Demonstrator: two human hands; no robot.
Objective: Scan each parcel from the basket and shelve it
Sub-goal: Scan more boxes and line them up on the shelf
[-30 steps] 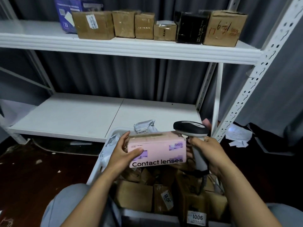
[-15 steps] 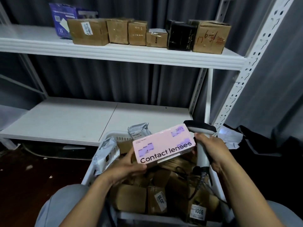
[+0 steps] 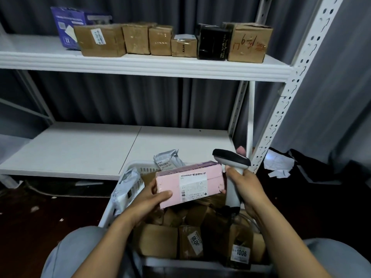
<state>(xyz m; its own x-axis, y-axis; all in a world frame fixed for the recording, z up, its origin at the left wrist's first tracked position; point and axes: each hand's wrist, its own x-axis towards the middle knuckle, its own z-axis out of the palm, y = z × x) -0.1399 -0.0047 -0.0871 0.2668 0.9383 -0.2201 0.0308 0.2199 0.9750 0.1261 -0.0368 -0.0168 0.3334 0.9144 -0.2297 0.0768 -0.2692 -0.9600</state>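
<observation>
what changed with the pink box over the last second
The left hand turned the pink box over: the face printed "Contact lenses" showed before, and now the side with the white shipping label faces up. Both hands held on throughout; nothing was let go. The right hand keeps the scanner beside the box's right end. The basket and the upper shelf's parcels are unchanged.

Parcel [image 3: 189, 183] above basket [image 3: 138, 167], scanner [image 3: 231, 177] right of it; boxes [image 3: 172, 42] on upper shelf [image 3: 140, 67], apparently touching.
</observation>
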